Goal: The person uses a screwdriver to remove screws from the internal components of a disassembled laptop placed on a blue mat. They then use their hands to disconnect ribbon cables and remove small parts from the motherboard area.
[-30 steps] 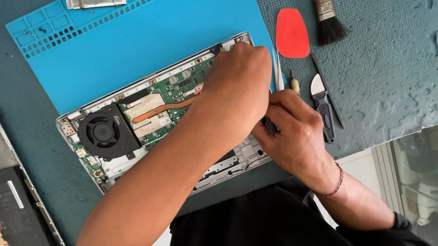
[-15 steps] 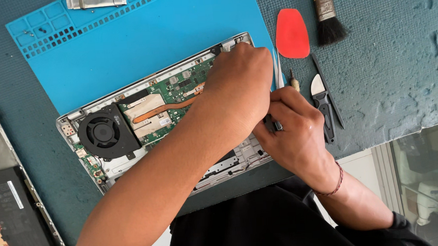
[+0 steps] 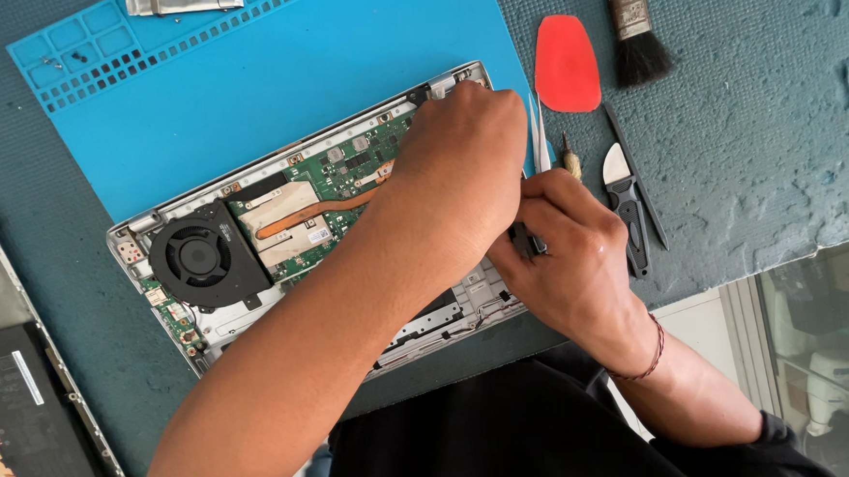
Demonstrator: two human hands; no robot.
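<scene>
An opened laptop (image 3: 251,248) lies on a blue work mat (image 3: 272,92), showing its green board, black fan (image 3: 198,258) and copper heat pipe. My left hand (image 3: 459,159) reaches across it and rests palm down over the laptop's right end. Its fingers curl toward the far corner, and whatever is under them is hidden. Just to the right, my right hand (image 3: 576,260) is closed around a short dark tool (image 3: 526,241) that points at the laptop's right edge, up against my left hand.
Right of the mat lie metal tweezers (image 3: 539,136), a red pry pick (image 3: 566,63), a brush (image 3: 636,34), a small wooden-handled tool (image 3: 572,161) and a black-and-silver cutter (image 3: 626,204). A removed laptop cover (image 3: 16,386) sits at the left. The table edge runs at the lower right.
</scene>
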